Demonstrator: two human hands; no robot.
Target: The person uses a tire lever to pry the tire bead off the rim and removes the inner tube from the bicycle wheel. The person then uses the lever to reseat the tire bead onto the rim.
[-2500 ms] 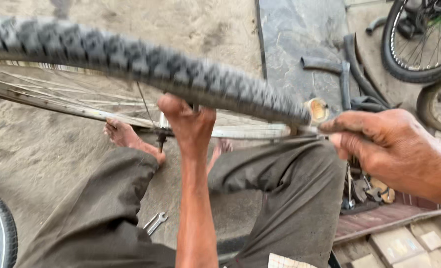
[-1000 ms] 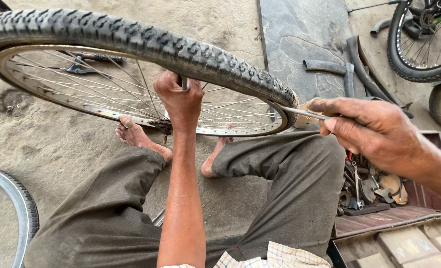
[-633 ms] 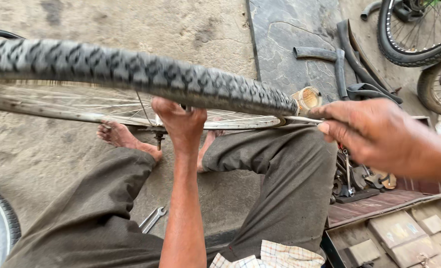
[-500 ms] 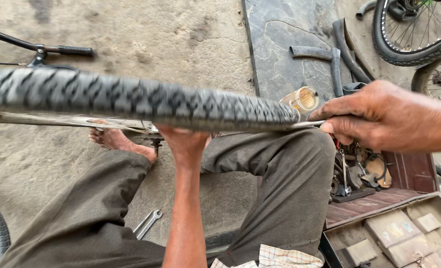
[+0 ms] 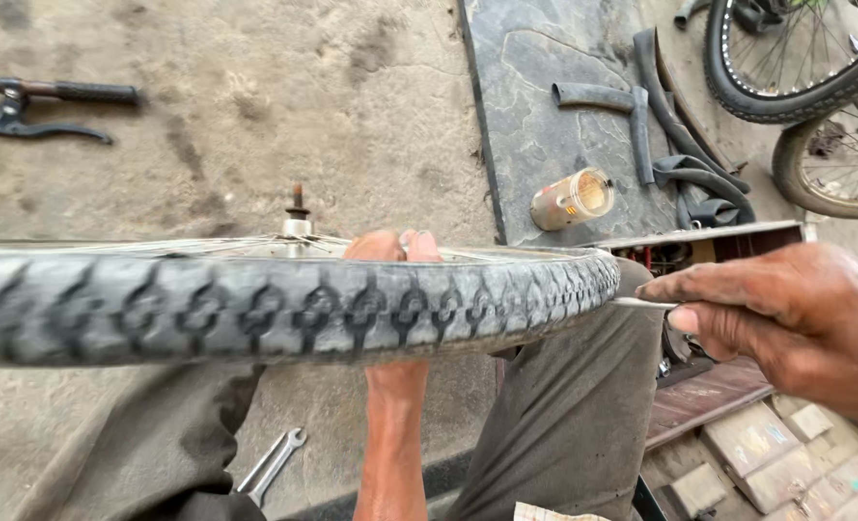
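Tyre (image 5: 284, 309) risen edge-on; two hands (image 5: 395, 253), one can (image 5: 572, 199)

The black knobby-treaded bicycle tyre (image 5: 284, 307) runs off the left edge, its near tread blurred. Behind that tyre, most of the left hand (image 5: 393, 247) is hidden; only knuckles and fingertips show above it. The right hand (image 5: 786, 323) is cut off by the right edge, and the thin metal tool (image 5: 641, 303) it pinches against the tyre disappears under its fingers. The silver spanner (image 5: 273, 465) below the tyre is half covered by a grey trouser leg (image 5: 159, 453).
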